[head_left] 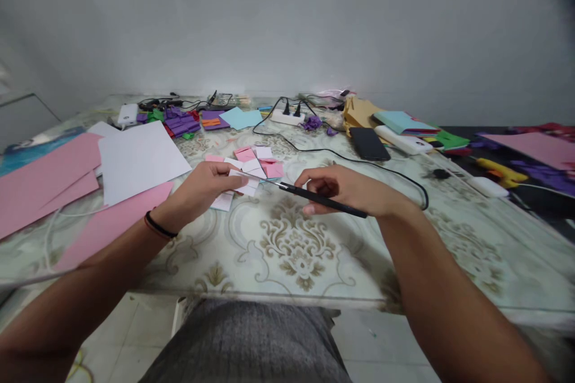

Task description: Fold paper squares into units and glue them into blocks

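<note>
My left hand (211, 182) pinches a small white piece of paper (247, 187) between thumb and fingers, above the patterned table. My right hand (341, 188) is closed around the black handle of what look like scissors (323, 198), seen edge-on. Their thin blades point left and reach the paper by my left fingertips; whether they are apart cannot be made out. Just beyond the left hand lie small pink and white folded papers (272, 167), partly hidden by that hand.
White paper (139, 161) and pink sheets (49, 173) cover the left side. Behind are purple paper strips (179, 122) and a power strip (287, 116), its black cable (332, 151) curving right. A phone (368, 143) and yellow glue gun (501, 172) lie on the right.
</note>
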`<state>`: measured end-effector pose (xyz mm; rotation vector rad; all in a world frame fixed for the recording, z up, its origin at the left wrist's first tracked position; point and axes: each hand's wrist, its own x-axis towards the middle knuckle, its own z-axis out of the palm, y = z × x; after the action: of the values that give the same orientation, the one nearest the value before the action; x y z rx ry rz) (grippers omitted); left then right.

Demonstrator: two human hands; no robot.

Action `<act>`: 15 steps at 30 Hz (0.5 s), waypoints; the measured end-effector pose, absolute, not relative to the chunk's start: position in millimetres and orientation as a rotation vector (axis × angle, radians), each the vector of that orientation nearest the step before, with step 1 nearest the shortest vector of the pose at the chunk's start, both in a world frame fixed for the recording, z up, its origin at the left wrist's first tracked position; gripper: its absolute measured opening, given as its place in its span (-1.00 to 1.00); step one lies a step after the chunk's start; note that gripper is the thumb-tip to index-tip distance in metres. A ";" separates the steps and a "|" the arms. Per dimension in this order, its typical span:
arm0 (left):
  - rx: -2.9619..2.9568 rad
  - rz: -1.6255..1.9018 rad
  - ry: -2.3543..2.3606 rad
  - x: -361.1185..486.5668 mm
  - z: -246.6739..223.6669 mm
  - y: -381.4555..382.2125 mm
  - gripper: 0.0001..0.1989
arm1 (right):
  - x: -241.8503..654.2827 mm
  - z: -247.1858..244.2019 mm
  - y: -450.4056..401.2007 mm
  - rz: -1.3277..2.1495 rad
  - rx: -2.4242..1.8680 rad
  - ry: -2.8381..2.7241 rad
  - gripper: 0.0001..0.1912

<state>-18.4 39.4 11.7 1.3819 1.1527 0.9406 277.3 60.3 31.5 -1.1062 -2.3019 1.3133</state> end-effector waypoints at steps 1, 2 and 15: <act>1.384 0.939 1.152 -18.6 11.6 39.5 -0.77 | 277.3 31.6 60.1 1.308 -1.113 -2.299 -0.49; 1.387 0.938 1.151 -18.8 11.5 39.5 -0.77 | 277.4 31.8 59.9 1.305 -1.119 -2.298 -0.50; 1.338 0.924 1.119 -18.2 11.2 40.1 -0.80 | 277.3 31.4 59.8 1.278 -1.170 -2.290 -0.50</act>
<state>-18.2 40.1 11.2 1.3377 1.1186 0.9242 277.3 59.8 31.4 -1.1695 -2.2902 1.2779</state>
